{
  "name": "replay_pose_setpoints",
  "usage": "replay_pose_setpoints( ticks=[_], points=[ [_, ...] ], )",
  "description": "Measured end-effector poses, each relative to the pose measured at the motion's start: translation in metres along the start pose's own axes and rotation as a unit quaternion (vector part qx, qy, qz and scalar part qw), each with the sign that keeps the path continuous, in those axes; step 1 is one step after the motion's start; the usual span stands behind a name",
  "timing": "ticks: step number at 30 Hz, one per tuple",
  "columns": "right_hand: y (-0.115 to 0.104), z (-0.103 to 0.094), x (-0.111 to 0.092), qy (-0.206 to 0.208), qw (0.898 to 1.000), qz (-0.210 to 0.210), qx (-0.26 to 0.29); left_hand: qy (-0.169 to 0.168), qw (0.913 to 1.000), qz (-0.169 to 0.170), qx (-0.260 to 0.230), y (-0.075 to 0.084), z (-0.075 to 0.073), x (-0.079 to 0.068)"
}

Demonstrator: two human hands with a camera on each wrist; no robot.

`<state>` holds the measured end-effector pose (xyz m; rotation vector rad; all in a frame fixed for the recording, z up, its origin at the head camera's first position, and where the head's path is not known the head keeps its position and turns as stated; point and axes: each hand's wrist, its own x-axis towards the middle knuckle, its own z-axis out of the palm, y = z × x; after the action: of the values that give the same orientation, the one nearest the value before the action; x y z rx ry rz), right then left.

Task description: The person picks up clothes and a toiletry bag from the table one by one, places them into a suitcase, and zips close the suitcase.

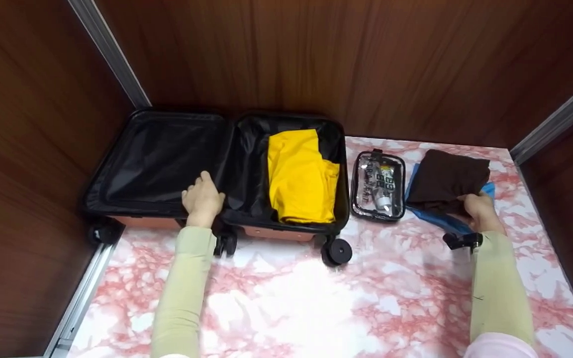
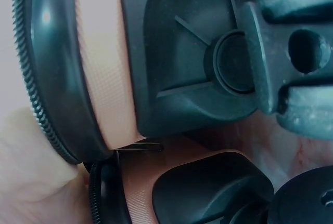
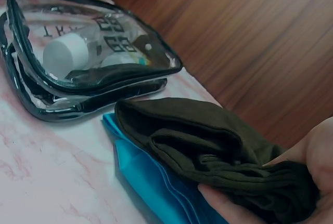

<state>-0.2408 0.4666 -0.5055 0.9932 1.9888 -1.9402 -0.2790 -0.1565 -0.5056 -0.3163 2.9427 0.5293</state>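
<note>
My right hand (image 1: 482, 211) grips the near right side of a folded dark brown garment (image 1: 448, 174), thumb on top and fingers beneath in the right wrist view. Under it lies a shiny blue folded cloth (image 3: 140, 177), its edges showing past the brown one. My left hand (image 1: 202, 199) rests at the near edge of an opened suitcase (image 1: 162, 154), close to where its two black-lined halves meet. The left wrist view has that hand's palm beside the zippered rim (image 2: 39, 73), fingertips hidden. A folded yellow garment (image 1: 301, 179) lies in the suitcase's right half.
Between suitcase and garments lies a clear, black-edged toiletry pouch (image 1: 353, 191) with a white-capped bottle (image 3: 66, 55) inside. Black wheels (image 1: 337, 252) stick out from the suitcase's near side. Wooden panels (image 1: 316, 59) stand behind and at both sides of the pink-and-white marbled surface (image 1: 276, 293).
</note>
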Motion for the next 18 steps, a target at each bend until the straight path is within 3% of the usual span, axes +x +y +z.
replay_pose_setpoints(
  ticks=[18],
  points=[
    [-0.0065,0.0052,-0.008,-0.026,0.992,-0.017,0.125,0.006,1.0,0.003,0.001,-0.0003,0.0006,-0.0009]
  ],
)
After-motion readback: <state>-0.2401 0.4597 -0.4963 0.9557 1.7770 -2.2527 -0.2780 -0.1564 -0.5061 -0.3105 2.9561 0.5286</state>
